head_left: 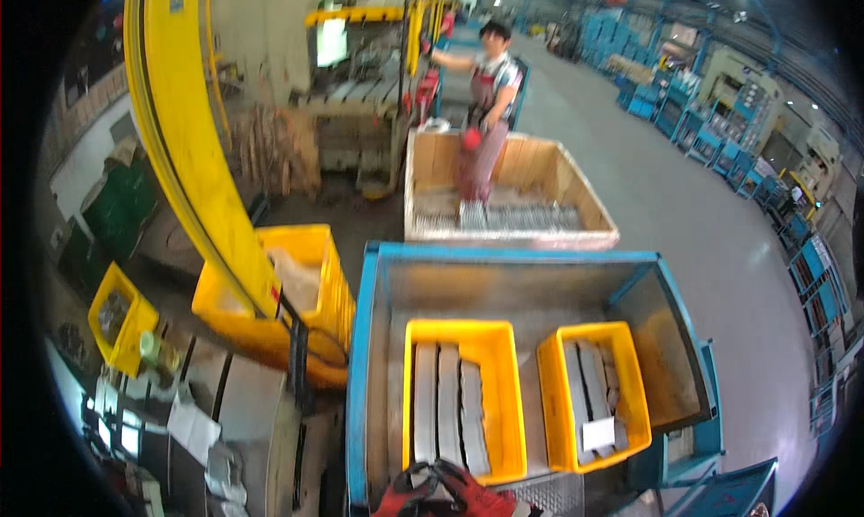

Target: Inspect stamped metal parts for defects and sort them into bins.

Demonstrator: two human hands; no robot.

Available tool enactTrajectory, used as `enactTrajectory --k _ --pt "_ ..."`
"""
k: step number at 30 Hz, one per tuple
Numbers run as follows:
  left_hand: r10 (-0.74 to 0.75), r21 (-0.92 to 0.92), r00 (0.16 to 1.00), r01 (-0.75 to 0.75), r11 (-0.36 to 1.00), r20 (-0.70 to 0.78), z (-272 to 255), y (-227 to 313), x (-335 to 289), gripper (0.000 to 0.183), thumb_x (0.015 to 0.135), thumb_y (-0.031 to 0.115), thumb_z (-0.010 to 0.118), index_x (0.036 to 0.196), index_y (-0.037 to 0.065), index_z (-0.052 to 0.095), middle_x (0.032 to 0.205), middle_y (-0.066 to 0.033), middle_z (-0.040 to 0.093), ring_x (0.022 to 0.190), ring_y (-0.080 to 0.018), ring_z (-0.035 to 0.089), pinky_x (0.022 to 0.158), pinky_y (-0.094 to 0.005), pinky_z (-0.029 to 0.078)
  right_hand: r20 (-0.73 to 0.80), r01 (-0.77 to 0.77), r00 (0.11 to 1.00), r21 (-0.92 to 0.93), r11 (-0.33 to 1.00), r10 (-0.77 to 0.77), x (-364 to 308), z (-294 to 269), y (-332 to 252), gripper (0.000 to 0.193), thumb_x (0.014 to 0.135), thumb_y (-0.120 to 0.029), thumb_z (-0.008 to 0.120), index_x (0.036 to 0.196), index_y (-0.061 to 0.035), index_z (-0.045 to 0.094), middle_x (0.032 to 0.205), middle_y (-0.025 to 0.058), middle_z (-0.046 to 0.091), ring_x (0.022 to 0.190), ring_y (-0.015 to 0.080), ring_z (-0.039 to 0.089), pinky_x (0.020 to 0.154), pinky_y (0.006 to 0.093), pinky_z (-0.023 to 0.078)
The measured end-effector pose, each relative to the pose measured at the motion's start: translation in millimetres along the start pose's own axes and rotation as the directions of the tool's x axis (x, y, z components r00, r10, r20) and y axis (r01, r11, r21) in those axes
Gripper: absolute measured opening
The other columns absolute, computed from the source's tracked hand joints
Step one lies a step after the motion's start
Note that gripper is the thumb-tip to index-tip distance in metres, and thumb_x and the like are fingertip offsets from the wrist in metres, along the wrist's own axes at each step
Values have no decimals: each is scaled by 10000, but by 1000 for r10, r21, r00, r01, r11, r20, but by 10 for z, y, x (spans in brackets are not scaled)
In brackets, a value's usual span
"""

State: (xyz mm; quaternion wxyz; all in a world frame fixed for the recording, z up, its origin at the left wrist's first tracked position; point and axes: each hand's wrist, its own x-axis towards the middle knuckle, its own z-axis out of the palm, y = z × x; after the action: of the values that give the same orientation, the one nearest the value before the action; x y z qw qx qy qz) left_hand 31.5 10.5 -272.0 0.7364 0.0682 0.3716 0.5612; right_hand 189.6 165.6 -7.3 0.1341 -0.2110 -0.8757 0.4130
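My left hand (407,492) and my right hand (463,490), in red and black gloves, are close together at the lower edge, by the near end of a yellow bin (502,382). Their fingers curl inward toward each other. A greyish patch shows between them, but what they hold cannot be made out. Inside that bin, long grey metal parts (448,400) stand in rows on the left side. To the right, a second yellow bin (634,377) holds similar grey parts (585,382), with a white paper (598,434) lying on them.
Both bins sit in a blue-edged metal container (513,254). Beyond it, a person (490,103) stands at a wooden crate (576,184) holding stacked metal parts. A yellow post (184,130) and a tall yellow bin (337,292) rise at left, beside a metal work surface (243,395).
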Motion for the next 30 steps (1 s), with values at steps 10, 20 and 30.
enactTrajectory --k 10,20,30 --pt "-292 -320 954 256 912 -69 1791 1383 -348 258 861 140 500 1092 36 546 960 -147 604 849 -257 605 748 -368 520 77 116 986 321 940 -148 59 -417 94 1033 618 -360 762 1393 -63 148 1346 216 296 1255 351 279 1014 394 282" --pt "-339 -443 938 277 853 -65 2109 1452 -195 352 880 303 491 1083 22 554 1022 -242 584 954 -365 569 859 -451 465 203 -174 977 569 804 68 2 -657 144 1020 630 -311 791 1399 -98 155 1368 168 295 1258 285 294 1032 380 273" --pt "-270 -534 961 257 806 55 2440 1588 -162 368 907 264 436 1197 41 473 1084 -210 575 990 -343 566 864 -454 455 228 -208 972 711 672 59 -10 -875 223 835 669 -301 761 1325 -57 308 1273 138 410 1166 249 415 915 350 401"
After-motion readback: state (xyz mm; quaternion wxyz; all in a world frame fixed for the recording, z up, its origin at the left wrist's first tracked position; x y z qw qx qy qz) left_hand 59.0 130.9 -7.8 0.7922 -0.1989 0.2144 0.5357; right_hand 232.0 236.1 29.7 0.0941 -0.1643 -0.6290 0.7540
